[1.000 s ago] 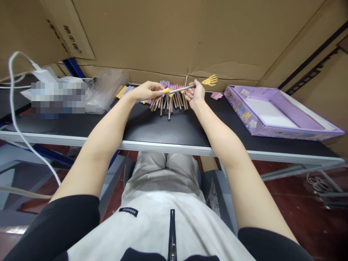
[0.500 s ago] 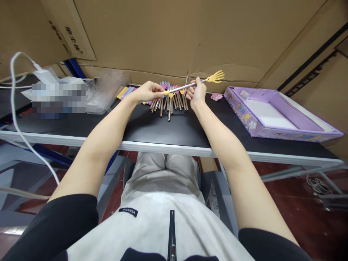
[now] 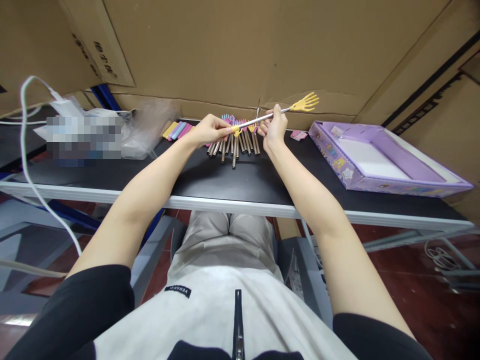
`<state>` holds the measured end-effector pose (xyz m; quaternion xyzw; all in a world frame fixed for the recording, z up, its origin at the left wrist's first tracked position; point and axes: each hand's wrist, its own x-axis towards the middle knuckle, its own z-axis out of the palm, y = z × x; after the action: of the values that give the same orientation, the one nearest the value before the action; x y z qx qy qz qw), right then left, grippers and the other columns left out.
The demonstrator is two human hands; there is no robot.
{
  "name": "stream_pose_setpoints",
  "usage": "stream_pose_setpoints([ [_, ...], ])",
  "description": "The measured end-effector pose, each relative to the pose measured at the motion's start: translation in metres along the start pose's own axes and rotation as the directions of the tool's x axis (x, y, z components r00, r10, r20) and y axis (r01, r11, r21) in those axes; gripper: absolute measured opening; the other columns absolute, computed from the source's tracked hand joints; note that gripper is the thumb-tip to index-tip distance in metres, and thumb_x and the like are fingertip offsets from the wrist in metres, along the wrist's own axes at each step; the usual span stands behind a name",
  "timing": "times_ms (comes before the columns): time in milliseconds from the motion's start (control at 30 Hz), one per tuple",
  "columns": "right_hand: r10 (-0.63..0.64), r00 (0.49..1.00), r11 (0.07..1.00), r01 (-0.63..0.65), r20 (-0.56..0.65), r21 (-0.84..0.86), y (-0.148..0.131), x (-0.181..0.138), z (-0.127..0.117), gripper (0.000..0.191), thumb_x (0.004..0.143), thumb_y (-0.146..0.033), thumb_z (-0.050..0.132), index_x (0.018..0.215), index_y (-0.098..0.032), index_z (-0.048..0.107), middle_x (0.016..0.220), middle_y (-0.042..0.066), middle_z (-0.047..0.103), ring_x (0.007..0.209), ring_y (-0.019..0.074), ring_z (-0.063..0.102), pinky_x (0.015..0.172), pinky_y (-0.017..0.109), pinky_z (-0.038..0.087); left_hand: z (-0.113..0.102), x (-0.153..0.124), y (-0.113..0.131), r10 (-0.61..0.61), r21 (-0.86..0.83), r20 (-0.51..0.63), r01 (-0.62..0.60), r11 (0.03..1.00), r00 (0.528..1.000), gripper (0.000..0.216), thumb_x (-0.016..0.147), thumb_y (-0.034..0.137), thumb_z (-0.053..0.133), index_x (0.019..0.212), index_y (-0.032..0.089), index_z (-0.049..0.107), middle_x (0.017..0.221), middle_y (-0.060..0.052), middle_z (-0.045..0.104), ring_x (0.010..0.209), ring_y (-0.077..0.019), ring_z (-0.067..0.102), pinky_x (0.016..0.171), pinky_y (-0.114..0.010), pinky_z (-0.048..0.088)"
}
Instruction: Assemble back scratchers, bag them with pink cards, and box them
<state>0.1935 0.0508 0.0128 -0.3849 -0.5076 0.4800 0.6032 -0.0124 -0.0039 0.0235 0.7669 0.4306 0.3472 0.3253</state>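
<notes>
A back scratcher (image 3: 258,120) with a yellow hand-shaped head and a metal rod is held tilted above the table, its head up at the right. My left hand (image 3: 210,131) pinches its yellow lower end. Around the rod just below the head, my right hand (image 3: 275,129) is closed. Beneath and behind it lies a bunch of metal rods (image 3: 234,150) with pink, blue, purple and yellow hand-shaped heads, fanned out on the black table. Coloured handles (image 3: 177,130) in yellow, blue and pink lie left of them, partly behind my left hand.
An open purple box (image 3: 352,175) stands at the right of the table (image 3: 232,187). Small pink cards (image 3: 298,135) lie beside it. Clear plastic bags (image 3: 144,135) and a white cable (image 3: 23,120) are at the left. A cardboard wall (image 3: 210,55) rises behind.
The back scratcher's yellow head has moved a little right and up. Both hands have shifted slightly to the right, keeping hold of it.
</notes>
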Motion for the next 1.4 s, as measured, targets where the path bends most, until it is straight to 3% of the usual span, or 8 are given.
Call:
stream_pose_setpoints([
  [167, -0.021, 0.995, 0.999, 0.016, -0.096, -0.05, -0.009, -0.008, 0.003, 0.053, 0.09, -0.078, 0.053, 0.093, -0.026, 0.045, 0.065, -0.005, 0.033, 0.048, 0.0063, 0.036, 0.044, 0.015, 0.021, 0.0, -0.003, 0.005, -0.002, -0.029, 0.007, 0.002, 1.0, 1.0, 0.04, 0.091, 0.051, 0.071, 0.086, 0.011, 0.069, 0.056, 0.0, 0.053, 0.049, -0.0084, 0.039, 0.048, -0.025, 0.028],
  [333, -0.029, 0.997, 0.998, 0.024, -0.072, -0.066, -0.014, -0.014, 0.008, 0.052, 0.09, -0.077, 0.055, 0.093, -0.026, 0.044, 0.062, -0.008, 0.025, 0.047, 0.006, 0.031, 0.044, 0.014, 0.019, -0.002, -0.001, 0.002, 0.013, -0.04, -0.002, -0.013, 0.999, 1.0, 0.041, 0.09, 0.051, 0.073, 0.084, 0.011, 0.07, 0.058, -0.002, 0.056, 0.048, -0.0081, 0.039, 0.048, -0.026, 0.028],
  [467, -0.015, 0.99, 1.0, 0.017, -0.143, 0.006, -0.014, -0.023, 0.018, 0.047, 0.098, -0.072, 0.043, 0.094, -0.025, 0.043, 0.063, -0.008, 0.025, 0.046, 0.0058, 0.03, 0.044, 0.015, 0.025, 0.004, 0.003, -0.001, 0.01, -0.024, -0.019, -0.011, 1.0, 1.0, 0.039, 0.092, 0.048, 0.071, 0.084, 0.01, 0.071, 0.059, -0.002, 0.056, 0.047, -0.0074, 0.039, 0.049, -0.026, 0.028],
  [767, 0.041, 0.998, 0.998, -0.042, -0.046, -0.036, -0.016, -0.035, 0.03, 0.051, 0.095, -0.076, 0.049, 0.089, -0.025, 0.04, 0.062, -0.009, 0.024, 0.044, 0.0049, 0.025, 0.043, 0.015, 0.02, 0.005, 0.008, -0.002, 0.019, -0.014, -0.047, -0.019, 1.0, 0.999, 0.036, 0.092, 0.044, 0.072, 0.096, 0.008, 0.071, 0.058, 0.0, 0.055, 0.047, -0.007, 0.037, 0.048, -0.024, 0.028],
  [1000, 0.08, 0.985, 0.987, -0.057, -0.155, 0.148, -0.026, -0.019, 0.013, 0.046, 0.099, -0.066, 0.052, 0.085, -0.023, 0.041, 0.058, -0.01, 0.021, 0.044, 0.0036, 0.021, 0.039, 0.014, 0.02, -0.01, 0.005, -0.009, 0.045, 0.037, -0.012, -0.044, 0.998, 0.999, 0.046, 0.088, 0.06, 0.072, 0.079, 0.016, 0.068, 0.053, 0.0, 0.05, 0.045, -0.0088, 0.04, 0.046, -0.026, 0.03],
  [1133, 0.054, 0.972, 0.977, -0.005, -0.229, 0.212, -0.028, -0.012, 0.006, 0.045, 0.102, -0.06, 0.051, 0.081, -0.022, 0.04, 0.058, -0.01, 0.02, 0.043, 0.0028, 0.019, 0.039, 0.014, 0.019, -0.006, 0.016, -0.023, 0.079, 0.027, -0.176, -0.075, 0.997, 0.981, 0.055, 0.092, 0.066, 0.065, 0.066, 0.018, 0.059, 0.046, 0.002, 0.044, 0.04, -0.0081, 0.037, 0.043, -0.024, 0.028],
  [1267, 0.029, 0.979, 0.979, 0.013, -0.204, 0.201, -0.022, -0.009, 0.006, 0.046, 0.101, -0.062, 0.052, 0.08, -0.022, 0.041, 0.059, -0.01, 0.024, 0.043, 0.0028, 0.025, 0.04, 0.015, 0.022, 0.007, 0.027, -0.029, 0.072, -0.055, -0.434, -0.106, 0.993, 0.898, 0.061, 0.097, 0.071, 0.051, 0.067, 0.019, 0.059, 0.042, 0.004, 0.038, 0.036, -0.0084, 0.035, 0.04, -0.023, 0.026],
  [1400, 0.003, 0.981, 0.982, 0.033, -0.193, 0.186, -0.011, -0.007, 0.009, 0.048, 0.101, -0.066, 0.048, 0.084, -0.022, 0.045, 0.062, -0.008, 0.029, 0.045, 0.0036, 0.036, 0.044, 0.014, 0.029, 0.016, 0.03, -0.034, 0.018, -0.128, -0.553, -0.107, 0.986, 0.833, 0.064, 0.099, 0.073, 0.045, 0.064, 0.021, 0.058, 0.039, 0.003, 0.036, 0.037, -0.0105, 0.038, 0.04, -0.024, 0.028],
])
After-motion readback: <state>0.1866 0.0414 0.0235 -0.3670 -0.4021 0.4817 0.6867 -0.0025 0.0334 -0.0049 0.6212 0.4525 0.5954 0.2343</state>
